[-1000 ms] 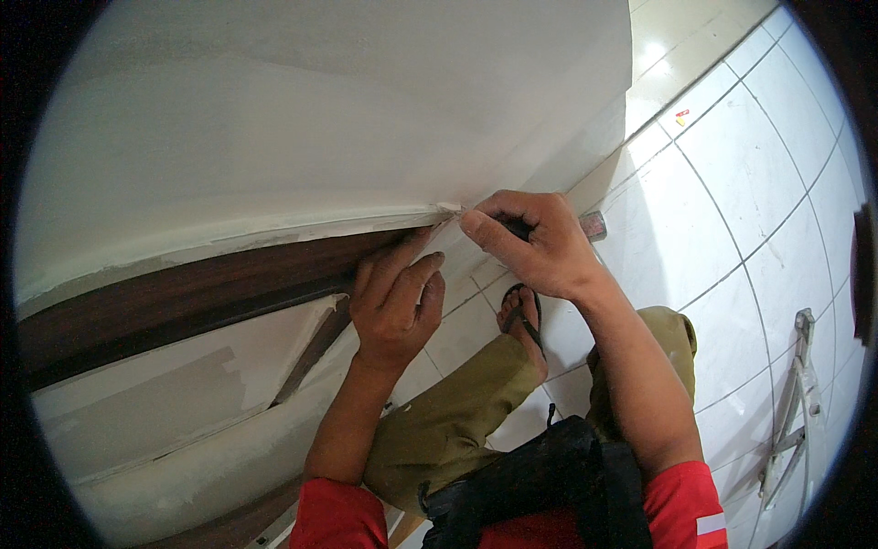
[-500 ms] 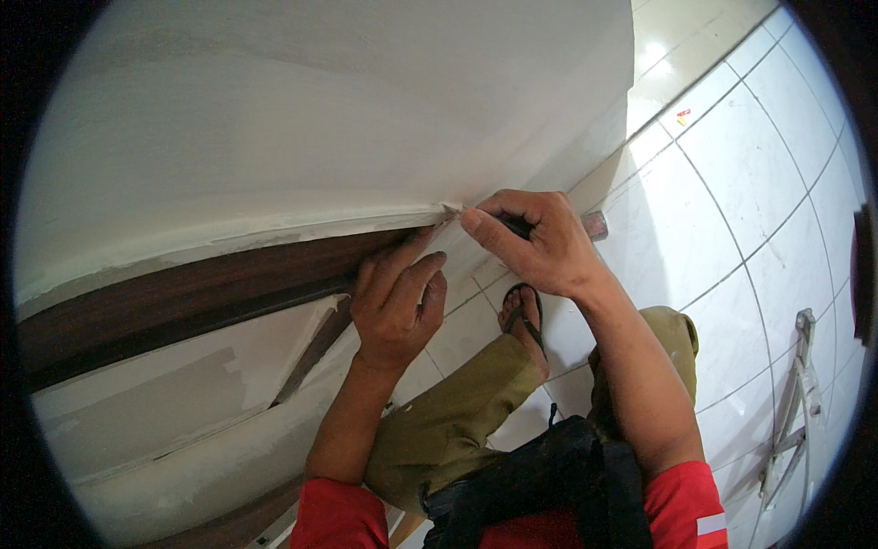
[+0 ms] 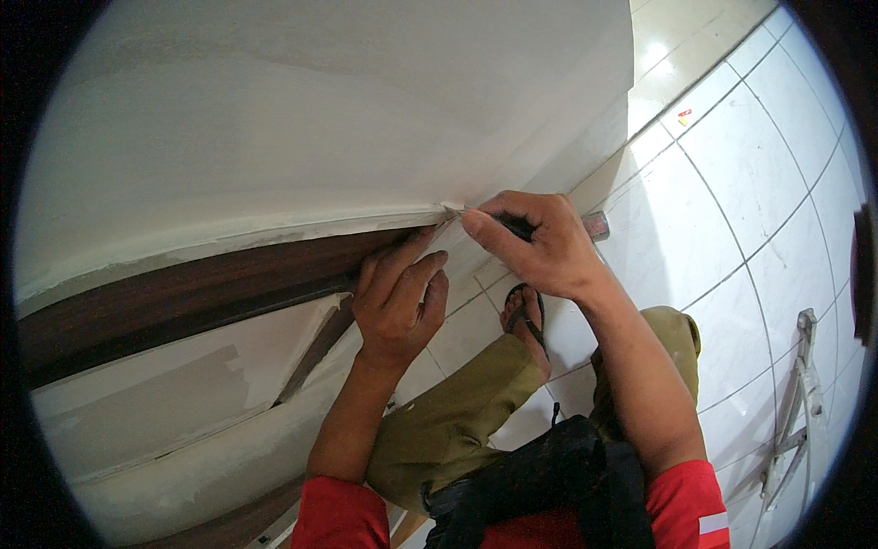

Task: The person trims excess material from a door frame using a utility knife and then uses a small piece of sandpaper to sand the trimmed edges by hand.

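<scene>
My right hand (image 3: 540, 240) is closed around a slim dark-handled tool (image 3: 515, 225), its butt end poking out beyond the palm. At the other end, a thin metal tip touches the corner of the white plastered wall edge (image 3: 302, 222). It looks like a knife blade, but the exact kind is not clear. Just below, my left hand (image 3: 398, 297) rests against the dark brown wooden frame (image 3: 274, 267), fingers apart and nothing visible in them. Its index finger reaches up close to the tool's tip; part of the hand's far side is hidden against the frame.
A broad white wall (image 3: 347, 110) fills the upper left. Below the frame lies a patchy white panel (image 3: 155, 403). White floor tiles (image 3: 722, 183) spread to the right, with a metal stepladder (image 3: 794, 412) and a small red-yellow scrap (image 3: 684, 117). My sandalled foot (image 3: 523, 316) stands beneath my hands.
Almost nothing differs. My right hand and the tool have shifted very slightly, and the tip stays at the wall corner. My left hand keeps its place on the frame.
</scene>
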The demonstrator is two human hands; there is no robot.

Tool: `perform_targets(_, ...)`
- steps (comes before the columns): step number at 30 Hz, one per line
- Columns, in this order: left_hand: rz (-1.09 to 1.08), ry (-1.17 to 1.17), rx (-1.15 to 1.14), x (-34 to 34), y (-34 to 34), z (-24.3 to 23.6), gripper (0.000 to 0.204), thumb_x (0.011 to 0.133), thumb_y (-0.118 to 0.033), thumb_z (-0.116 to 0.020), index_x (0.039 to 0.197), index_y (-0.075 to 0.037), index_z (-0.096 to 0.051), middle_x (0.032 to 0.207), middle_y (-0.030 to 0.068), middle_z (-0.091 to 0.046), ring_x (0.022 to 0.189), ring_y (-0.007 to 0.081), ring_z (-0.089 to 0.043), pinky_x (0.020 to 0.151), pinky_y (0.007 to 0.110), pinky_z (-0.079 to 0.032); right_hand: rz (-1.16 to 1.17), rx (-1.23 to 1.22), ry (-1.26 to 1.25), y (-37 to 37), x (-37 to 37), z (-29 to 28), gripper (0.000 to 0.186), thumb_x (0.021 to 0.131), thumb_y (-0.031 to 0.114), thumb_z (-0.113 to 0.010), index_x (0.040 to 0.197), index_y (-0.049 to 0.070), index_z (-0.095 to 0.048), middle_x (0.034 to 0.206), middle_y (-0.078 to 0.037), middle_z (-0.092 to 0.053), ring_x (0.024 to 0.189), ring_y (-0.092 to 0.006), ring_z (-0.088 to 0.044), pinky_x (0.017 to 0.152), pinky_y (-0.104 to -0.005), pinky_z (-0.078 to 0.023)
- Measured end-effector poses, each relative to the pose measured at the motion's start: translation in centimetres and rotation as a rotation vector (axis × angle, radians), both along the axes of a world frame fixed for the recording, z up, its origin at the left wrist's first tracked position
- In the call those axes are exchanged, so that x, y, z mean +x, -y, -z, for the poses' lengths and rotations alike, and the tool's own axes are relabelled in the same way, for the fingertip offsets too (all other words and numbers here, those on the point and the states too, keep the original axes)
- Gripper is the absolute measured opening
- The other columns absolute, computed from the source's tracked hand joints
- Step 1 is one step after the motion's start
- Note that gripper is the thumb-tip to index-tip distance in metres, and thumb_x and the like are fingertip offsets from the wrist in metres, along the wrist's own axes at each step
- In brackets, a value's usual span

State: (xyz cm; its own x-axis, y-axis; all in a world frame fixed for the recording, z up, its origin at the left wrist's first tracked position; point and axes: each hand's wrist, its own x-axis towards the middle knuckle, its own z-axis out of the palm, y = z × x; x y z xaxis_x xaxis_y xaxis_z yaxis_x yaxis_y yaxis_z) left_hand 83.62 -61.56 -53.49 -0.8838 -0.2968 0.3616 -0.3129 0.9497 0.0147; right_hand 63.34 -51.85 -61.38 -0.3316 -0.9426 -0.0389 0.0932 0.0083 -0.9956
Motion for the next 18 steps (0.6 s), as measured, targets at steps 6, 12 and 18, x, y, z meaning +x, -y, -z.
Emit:
perform_targets(6, 0.000, -0.002, -0.007, -0.03, 0.01, 0.00, 0.024, 0.080, 0.002, -0.082, 0.102, -0.008, -0.081, 0.130, 0.0061, -0.079, 0.105, 0.0235, -0.072, 0.089, 0.038, -0.059, 0.013, 0.016, 0.004, -0.17, 0.06, -0.43, 0.044, 0.106, 0.042, -0.075, 0.107, -0.002, -0.083, 0.075, -0.006, -0.071, 0.069, -0.0119, -0.061, 0.063, -0.0324, -0.050)
perform_targets(12, 0.000, 0.016, -0.009, 0.10, 0.03, 0.13, 0.026, 0.079, 0.003, -0.082, 0.103, -0.008, -0.081, 0.130, 0.0059, -0.079, 0.106, 0.0238, -0.072, 0.090, 0.038, -0.059, 0.033, -0.003, -0.007, 0.01, 0.33, -0.05, 0.045, 0.106, 0.042, -0.075, 0.105, -0.002, -0.082, 0.074, -0.006, -0.071, 0.068, -0.0115, -0.061, 0.062, -0.0322, -0.050)
perform_targets(18, -0.004, 0.007, -0.002, 0.00, -0.11, -0.08, 0.025, 0.080, 0.002, -0.082, 0.102, -0.008, -0.081, 0.130, 0.0055, -0.079, 0.106, 0.0240, -0.072, 0.091, 0.037, -0.059, 0.057, 0.013, -0.058, -0.48, 0.41, 0.40, 0.042, 0.106, 0.040, -0.075, 0.103, -0.002, -0.082, 0.072, -0.004, -0.070, 0.065, -0.0108, -0.060, 0.060, -0.0317, -0.049)
